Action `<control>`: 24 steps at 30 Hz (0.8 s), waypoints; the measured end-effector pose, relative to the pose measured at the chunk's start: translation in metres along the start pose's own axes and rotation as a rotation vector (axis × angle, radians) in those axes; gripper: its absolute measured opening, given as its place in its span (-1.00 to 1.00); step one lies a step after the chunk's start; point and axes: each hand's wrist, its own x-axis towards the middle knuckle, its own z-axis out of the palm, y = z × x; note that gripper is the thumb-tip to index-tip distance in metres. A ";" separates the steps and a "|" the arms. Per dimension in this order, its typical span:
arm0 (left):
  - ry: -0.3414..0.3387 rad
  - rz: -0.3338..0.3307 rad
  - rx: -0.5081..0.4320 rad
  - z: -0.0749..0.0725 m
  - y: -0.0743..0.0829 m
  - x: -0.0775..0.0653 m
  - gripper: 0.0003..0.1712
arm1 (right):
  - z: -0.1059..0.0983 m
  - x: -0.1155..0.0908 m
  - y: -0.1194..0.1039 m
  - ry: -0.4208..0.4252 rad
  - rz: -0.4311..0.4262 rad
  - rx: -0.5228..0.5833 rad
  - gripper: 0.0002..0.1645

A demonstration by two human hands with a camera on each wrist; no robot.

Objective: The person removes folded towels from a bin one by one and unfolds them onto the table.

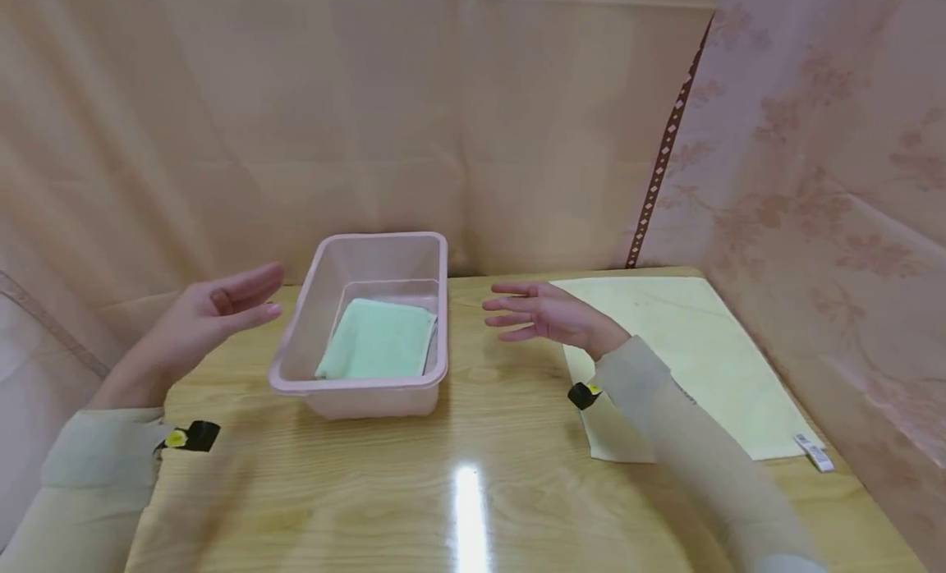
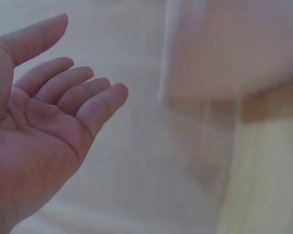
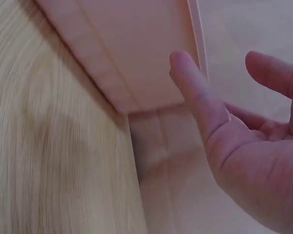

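Observation:
A pink plastic basin (image 1: 369,385) stands near the back of the wooden table, and a folded pale green cloth (image 1: 380,339) lies inside on its bottom. To the left of the basin my left hand (image 1: 225,306) is held in the air, thumb apart from the fingers, gripping nothing. In the left wrist view its palm (image 2: 39,131) is bare with the fingers slightly bent. My right hand (image 1: 550,314) hovers between the basin and a pale yellow towel (image 1: 687,343), fingers spread and pointing toward the basin. The right wrist view shows the basin's side wall (image 3: 136,48) beyond the extended fingers.
The yellow towel lies spread flat at the table's right, partly under the right forearm in the head view, with a white tag (image 1: 815,453) at its near right corner. Beige curtains (image 1: 369,130) hang behind the table; a floral curtain (image 1: 835,187) hangs at right.

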 end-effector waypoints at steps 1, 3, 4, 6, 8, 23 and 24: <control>0.006 -0.024 0.001 -0.001 -0.007 -0.001 -0.26 | 0.004 0.003 -0.001 -0.003 -0.003 0.007 -0.31; -0.009 -0.056 -0.006 -0.002 -0.021 -0.003 -0.22 | 0.010 0.009 -0.001 -0.008 -0.006 0.030 -0.32; -0.012 -0.073 -0.035 0.000 -0.028 -0.003 -0.21 | 0.014 0.012 -0.001 -0.008 -0.005 0.046 -0.32; -0.029 -0.078 -0.119 0.003 -0.041 -0.004 -0.21 | 0.021 0.017 0.000 -0.009 -0.006 0.074 -0.32; -0.047 -0.061 -0.251 0.008 -0.054 -0.003 -0.22 | 0.028 0.021 0.001 -0.003 -0.004 0.099 -0.30; -0.095 -0.041 -0.544 0.025 -0.082 0.002 -0.32 | 0.063 0.038 0.006 -0.008 -0.048 0.136 -0.21; -0.097 -0.052 -0.546 0.026 -0.083 0.002 -0.34 | 0.064 0.039 0.005 -0.006 -0.050 0.131 -0.23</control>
